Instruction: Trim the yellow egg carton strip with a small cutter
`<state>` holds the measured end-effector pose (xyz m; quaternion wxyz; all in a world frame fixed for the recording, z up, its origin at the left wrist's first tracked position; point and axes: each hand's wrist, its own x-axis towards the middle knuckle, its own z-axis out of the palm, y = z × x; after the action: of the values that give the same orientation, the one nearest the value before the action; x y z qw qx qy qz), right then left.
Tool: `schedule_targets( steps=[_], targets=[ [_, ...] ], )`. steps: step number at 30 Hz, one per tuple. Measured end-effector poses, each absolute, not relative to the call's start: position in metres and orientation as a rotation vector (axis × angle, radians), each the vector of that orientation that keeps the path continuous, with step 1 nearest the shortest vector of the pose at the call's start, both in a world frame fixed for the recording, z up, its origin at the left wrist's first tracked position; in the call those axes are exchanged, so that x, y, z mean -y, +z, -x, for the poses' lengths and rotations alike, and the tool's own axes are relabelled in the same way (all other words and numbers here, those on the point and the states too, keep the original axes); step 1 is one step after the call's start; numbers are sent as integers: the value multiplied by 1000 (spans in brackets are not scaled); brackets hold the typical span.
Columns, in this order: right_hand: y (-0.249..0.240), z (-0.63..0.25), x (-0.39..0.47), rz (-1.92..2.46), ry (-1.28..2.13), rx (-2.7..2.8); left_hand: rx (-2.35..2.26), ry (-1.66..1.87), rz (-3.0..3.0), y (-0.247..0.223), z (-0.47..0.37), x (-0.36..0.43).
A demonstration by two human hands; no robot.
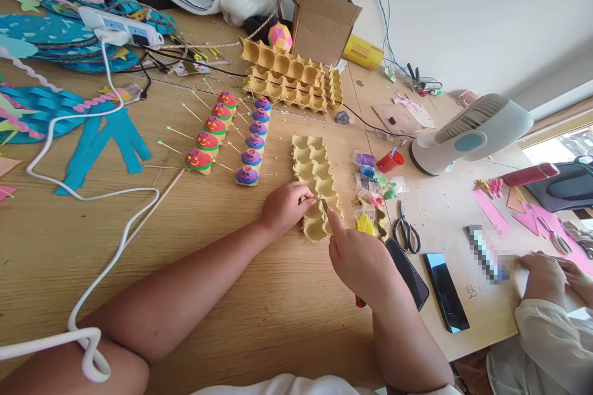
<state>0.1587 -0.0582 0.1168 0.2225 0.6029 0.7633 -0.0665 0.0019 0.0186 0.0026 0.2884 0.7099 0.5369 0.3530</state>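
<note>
A pale cardboard egg carton [320,171] lies lengthwise before me with its cups facing up. My left hand [286,208] is closed at its left side, fingers pinching the carton near the lower cups. In my right hand [360,264] is a utility knife [323,203], its narrow blade touching the carton's middle ridge and a bit of red handle showing below the palm. The index finger lies along the blade; most of the handle is hidden. To the left stand two painted carton strips, red-green caterpillars [210,133] and purple-blue caterpillars [254,140], with sticks poking out.
More egg cartons [287,83] lie behind. On the right are bagged clay [365,222], a red cup [390,161], scissors [406,231], two phones [445,292] and a white fan [467,136]. Another person's hands [546,274] rest far right. A white cable [118,253] crosses the left.
</note>
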Motion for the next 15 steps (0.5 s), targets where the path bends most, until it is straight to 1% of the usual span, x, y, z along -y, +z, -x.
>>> schedule_targets(
  steps=[4,7,15],
  targets=[
    [126,-165,62,-1610,-192,-2135,-1438,940,-1891,2,-2,-18],
    [128,-169,61,-1650,-171,-2171,-1428,952,-1888,1,-2,-18],
    [112,-162,47,-1747,-175,-2195,-1415,960,-1876,1,-2,-18]
  ],
)
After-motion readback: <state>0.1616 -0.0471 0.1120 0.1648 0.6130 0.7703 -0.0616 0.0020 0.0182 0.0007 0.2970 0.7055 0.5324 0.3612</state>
